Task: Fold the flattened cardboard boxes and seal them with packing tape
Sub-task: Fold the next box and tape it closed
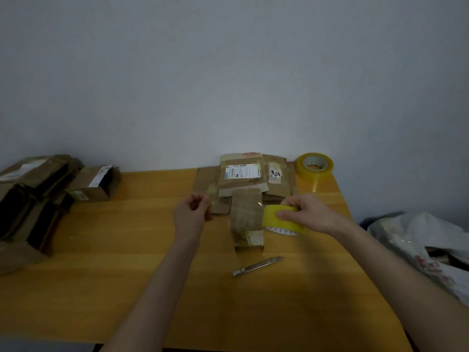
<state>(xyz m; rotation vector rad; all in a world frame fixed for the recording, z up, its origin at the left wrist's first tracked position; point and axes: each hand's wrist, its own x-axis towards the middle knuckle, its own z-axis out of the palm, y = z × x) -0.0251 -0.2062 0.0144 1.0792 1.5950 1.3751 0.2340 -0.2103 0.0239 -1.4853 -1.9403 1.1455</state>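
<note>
Tape rolls, 2: held roll (281,221) gripped by right hand (308,212), spare roll (314,165) behind; left hand (191,212) pinches tape end (214,201); 1 small box (247,217); 1 knife (257,266)

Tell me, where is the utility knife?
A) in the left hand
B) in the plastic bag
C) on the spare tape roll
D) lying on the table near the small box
D: the utility knife lies on the table, untouched, just in front of the small cardboard box.
</note>
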